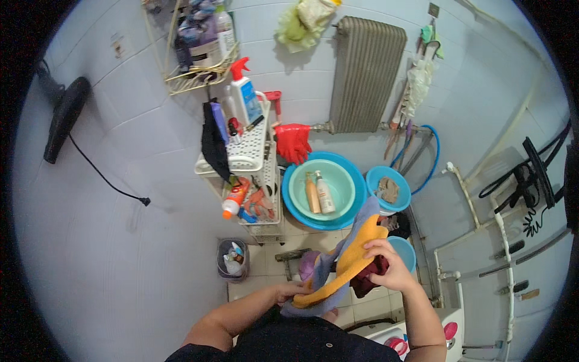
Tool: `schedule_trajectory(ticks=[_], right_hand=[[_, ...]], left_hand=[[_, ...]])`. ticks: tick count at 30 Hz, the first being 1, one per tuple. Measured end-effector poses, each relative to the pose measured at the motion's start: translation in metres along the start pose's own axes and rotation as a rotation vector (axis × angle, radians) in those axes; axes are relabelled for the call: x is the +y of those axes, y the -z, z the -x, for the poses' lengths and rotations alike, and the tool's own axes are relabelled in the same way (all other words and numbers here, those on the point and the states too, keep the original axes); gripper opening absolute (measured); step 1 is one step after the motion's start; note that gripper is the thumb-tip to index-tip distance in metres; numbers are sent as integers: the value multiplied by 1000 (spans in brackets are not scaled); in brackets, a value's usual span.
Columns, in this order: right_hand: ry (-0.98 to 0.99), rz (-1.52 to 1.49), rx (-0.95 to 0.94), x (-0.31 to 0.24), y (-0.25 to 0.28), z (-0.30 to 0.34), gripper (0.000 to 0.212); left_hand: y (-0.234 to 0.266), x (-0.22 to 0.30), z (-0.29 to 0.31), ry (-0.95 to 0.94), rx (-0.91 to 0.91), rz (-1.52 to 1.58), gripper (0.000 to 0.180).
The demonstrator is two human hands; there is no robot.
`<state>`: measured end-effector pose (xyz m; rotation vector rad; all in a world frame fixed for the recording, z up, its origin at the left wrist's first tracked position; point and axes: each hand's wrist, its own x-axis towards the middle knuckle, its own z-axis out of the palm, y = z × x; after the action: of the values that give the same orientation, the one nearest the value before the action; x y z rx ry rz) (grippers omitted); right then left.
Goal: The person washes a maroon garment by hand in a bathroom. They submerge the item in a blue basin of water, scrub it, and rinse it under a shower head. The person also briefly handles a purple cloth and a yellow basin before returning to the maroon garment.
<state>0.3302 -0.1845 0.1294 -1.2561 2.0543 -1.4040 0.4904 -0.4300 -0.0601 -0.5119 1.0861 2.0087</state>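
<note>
A two-sided towel (345, 267), grey-blue on one face and yellow-orange on the other, hangs folded between my hands in front of my body. My left hand (289, 292) is closed on its lower left end, the fingertips partly covered by the fabric. At the upper right part, my right hand (391, 267) has its fingers bent over the yellow face. A dark red cloth (365, 281) shows just under my right palm; I cannot tell whether that hand also grips it. Behind the towel, a purple rounded thing (309, 265) is partly hidden.
A large blue basin (291, 202) holds a mint-green basin (345, 208) with two pump bottles. Smaller blue basins (406, 198) stand to its right. A white shelf cart (247, 161) and a waste bin (222, 265) stand left. A radiator (368, 75) hangs on the far wall.
</note>
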Motion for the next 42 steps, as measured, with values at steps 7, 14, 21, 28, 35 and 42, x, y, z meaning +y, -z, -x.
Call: schedule_trajectory(ticks=[7, 14, 21, 28, 35, 42], right_hand=[[-94, 141, -59, 76, 57, 46, 65], [-392, 78, 92, 160, 64, 100, 77], [-527, -78, 313, 221, 46, 146, 79], [-692, -129, 390, 235, 5, 165, 75], [-801, -125, 382, 247, -32, 162, 77], [-909, -104, 331, 281, -73, 177, 80]], left_hand=[[5, 3, -46, -324, 417, 240, 42], [46, -54, -57, -487, 883, 445, 41], [95, -128, -95, -566, 1015, 540, 40], [141, -145, -152, -401, 1020, 565, 39], [172, -150, -189, -515, 958, 924, 37], [185, -252, -297, -158, 1010, 889, 27]])
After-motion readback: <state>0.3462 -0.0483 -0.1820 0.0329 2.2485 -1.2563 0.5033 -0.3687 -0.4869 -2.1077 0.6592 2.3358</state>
